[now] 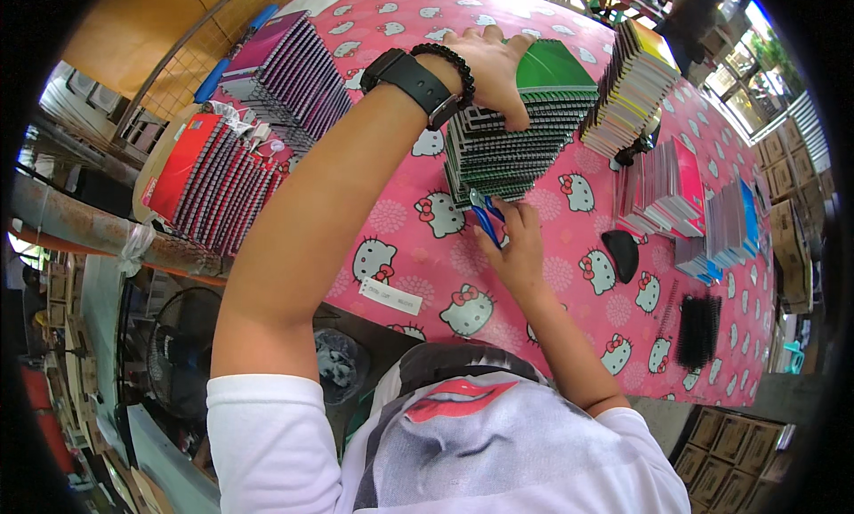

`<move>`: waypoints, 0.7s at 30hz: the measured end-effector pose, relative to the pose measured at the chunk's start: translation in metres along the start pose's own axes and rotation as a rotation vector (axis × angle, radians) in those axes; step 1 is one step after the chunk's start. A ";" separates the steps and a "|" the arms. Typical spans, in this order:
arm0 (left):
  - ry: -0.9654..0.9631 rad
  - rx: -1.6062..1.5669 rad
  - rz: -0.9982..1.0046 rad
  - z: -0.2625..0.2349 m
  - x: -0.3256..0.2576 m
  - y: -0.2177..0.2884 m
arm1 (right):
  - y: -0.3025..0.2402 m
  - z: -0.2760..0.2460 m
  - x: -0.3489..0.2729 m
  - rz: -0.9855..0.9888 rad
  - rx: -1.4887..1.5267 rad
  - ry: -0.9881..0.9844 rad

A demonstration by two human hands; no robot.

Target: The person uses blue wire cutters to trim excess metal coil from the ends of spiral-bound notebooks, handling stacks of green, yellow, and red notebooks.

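Observation:
A stack of green spiral-bound notebooks stands in front of me on the table, its coil edges facing me. My left hand rests on top of it at the left side, fingers spread. My right hand is closed around a pair of blue-handled pliers. The metal jaws are at the lower coil corner of the stack; whether they grip a wire is too small to tell.
Red notebooks and purple notebooks stand to the left, yellow ones to the right. Pink and blue notebooks, a black pouch-like object and black coils lie on the pink patterned tablecloth. A white paper strip is near the front edge.

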State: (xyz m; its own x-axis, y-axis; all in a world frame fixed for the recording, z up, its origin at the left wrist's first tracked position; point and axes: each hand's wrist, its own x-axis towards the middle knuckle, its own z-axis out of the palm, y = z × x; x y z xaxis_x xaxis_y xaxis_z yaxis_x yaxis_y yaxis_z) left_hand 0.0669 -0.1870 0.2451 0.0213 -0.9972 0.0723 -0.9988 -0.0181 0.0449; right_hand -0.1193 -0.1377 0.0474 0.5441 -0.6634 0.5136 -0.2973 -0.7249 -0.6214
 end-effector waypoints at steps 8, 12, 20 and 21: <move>0.008 -0.005 0.002 0.002 0.000 -0.002 | -0.012 0.000 0.004 0.006 -0.090 0.000; 0.012 -0.002 0.003 0.001 0.000 -0.001 | 0.008 0.004 0.002 0.655 0.795 -0.296; 0.003 -0.014 -0.001 0.001 0.000 -0.002 | 0.008 0.007 -0.006 0.231 0.245 -0.075; 0.001 -0.018 0.003 0.001 0.000 -0.002 | 0.010 0.007 -0.007 0.115 0.109 -0.028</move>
State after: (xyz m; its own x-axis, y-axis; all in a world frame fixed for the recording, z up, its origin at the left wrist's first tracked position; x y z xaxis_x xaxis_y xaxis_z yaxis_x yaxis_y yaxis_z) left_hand 0.0683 -0.1869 0.2439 0.0180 -0.9971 0.0740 -0.9979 -0.0134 0.0629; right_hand -0.1204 -0.1393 0.0335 0.5332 -0.7343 0.4201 -0.2727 -0.6193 -0.7363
